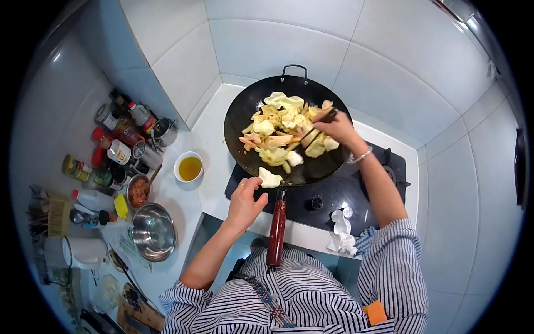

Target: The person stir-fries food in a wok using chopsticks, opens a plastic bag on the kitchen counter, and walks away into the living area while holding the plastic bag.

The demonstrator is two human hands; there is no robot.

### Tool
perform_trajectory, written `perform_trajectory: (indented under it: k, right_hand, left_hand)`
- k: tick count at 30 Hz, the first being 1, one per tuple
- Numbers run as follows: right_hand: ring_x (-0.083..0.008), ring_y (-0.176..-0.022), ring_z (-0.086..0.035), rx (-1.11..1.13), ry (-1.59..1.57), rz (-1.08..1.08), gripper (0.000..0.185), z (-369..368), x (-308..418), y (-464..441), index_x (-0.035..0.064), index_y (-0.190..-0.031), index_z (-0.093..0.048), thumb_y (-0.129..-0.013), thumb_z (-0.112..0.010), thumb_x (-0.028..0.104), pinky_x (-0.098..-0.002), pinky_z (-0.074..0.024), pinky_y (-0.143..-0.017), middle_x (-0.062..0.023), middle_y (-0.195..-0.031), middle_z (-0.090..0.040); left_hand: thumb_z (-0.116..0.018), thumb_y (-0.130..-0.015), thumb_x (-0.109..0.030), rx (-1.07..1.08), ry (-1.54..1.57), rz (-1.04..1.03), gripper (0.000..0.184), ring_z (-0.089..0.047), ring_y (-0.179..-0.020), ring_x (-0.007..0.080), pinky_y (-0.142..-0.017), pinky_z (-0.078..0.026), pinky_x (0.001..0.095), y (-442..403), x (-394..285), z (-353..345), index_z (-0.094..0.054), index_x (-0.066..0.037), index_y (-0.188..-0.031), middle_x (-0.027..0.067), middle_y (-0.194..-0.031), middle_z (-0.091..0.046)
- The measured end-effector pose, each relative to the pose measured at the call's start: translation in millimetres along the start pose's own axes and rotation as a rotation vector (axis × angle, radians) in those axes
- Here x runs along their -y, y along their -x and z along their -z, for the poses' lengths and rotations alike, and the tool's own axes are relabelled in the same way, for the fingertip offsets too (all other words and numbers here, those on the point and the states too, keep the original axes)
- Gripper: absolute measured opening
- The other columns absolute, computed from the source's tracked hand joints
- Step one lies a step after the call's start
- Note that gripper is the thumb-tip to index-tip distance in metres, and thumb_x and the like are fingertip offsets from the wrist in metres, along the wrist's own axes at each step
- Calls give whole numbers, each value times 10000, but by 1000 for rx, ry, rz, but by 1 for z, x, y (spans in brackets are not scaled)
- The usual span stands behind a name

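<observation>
A black wok sits on the stove, full of pale cabbage pieces mixed with yellowish strips. Over the wok's right side, my right hand is closed around dark chopsticks, whose tips are among the food. At the near left rim, my left hand pinches a pale cabbage piece between thumb and fingers. The wok's dark red handle points toward my body, just right of my left hand, which does not touch it.
Left of the wok stand a white bowl of yellow liquid, a metal bowl, a bowl of reddish paste and several bottles. Crumpled white pieces lie at the stove's front right. A tiled wall rises behind.
</observation>
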State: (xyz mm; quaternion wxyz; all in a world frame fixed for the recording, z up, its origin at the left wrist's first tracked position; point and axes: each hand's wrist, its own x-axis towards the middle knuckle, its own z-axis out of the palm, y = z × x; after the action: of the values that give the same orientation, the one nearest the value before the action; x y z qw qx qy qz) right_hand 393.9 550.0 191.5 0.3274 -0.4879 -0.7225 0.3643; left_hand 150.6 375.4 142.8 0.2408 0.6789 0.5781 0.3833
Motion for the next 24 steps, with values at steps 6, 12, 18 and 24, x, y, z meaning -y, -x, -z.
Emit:
perform_trajectory:
  k: [6, 12, 18, 24]
  right_hand:
    - [-93, -657, -524, 267, -208, -38, 121, 29, 56, 44, 27, -808, -614, -712, -633, 99, -227, -436, -599, -2, -712, -584]
    - [-121, -776, -565, 178, -28, 196, 134, -26, -2, 29, 26, -826, -610, -720, -631, 105, -252, -442, -727, -20, -732, -604]
    - [-86, -598, -535, -141, -162, -23, 116, 55, -15, 6, 56, -806, -621, -710, -633, 119, -229, -449, -529, -7, -677, -582]
    - [-126, -499, -557, -381, -73, -274, 177, 93, -17, -16, 48, -875, -595, -719, -566, 126, -231, -465, -409, -44, -675, -569]
  left_hand:
    - [-578, -663, -64, -62, 69, 34, 250, -531, -712, 223, -597, -433, 312, 10, 9, -4, -513, -5, -897, 112, -803, -515]
    - [-562, -675, -37, -67, 133, 139, 189, -517, -614, 160, -516, -408, 240, 21, 10, 2, -535, -14, -861, 80, -761, -520]
    - [-553, -697, -39, -106, 200, 349, 169, -506, -627, 102, -516, -410, 221, 56, 43, 22, -546, -18, -865, 56, -738, -542]
    - [-546, -713, -38, -120, 347, 401, 157, -494, -660, 66, -562, -425, 191, 61, 54, 7, -547, -7, -868, 28, -725, -536]
